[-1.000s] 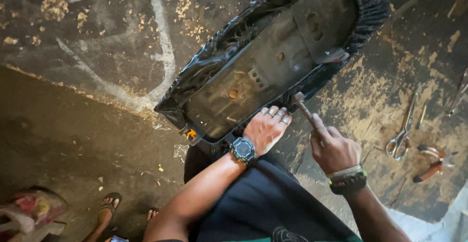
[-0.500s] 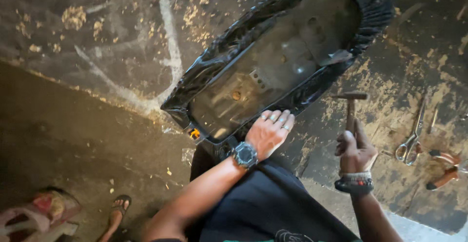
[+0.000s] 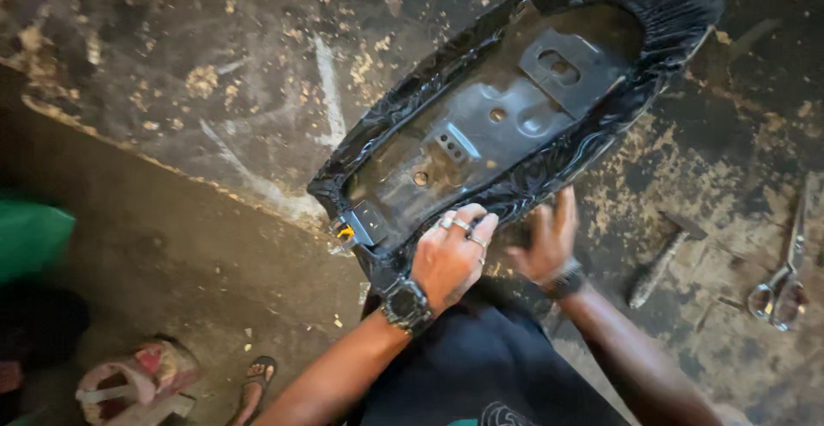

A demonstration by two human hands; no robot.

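An upturned black motorcycle seat lies on the stained floor, its plastic base facing up and a black cover wrapped over the rim. My left hand, with rings and a wristwatch, presses on the cover at the seat's near edge. My right hand, blurred, has its fingers spread against the same edge a little to the right, with nothing in it. A hammer lies on the floor just right of my right hand.
Scissors lie at the far right on the floor. A sandalled foot and a pink bag are at the lower left, beside a green cloth. My dark-clothed lap fills the bottom centre.
My right hand held the hammer raised half a second ago; now the hammer lies on the floor and that hand has moved left onto the seat's edge. The left hand stays put.
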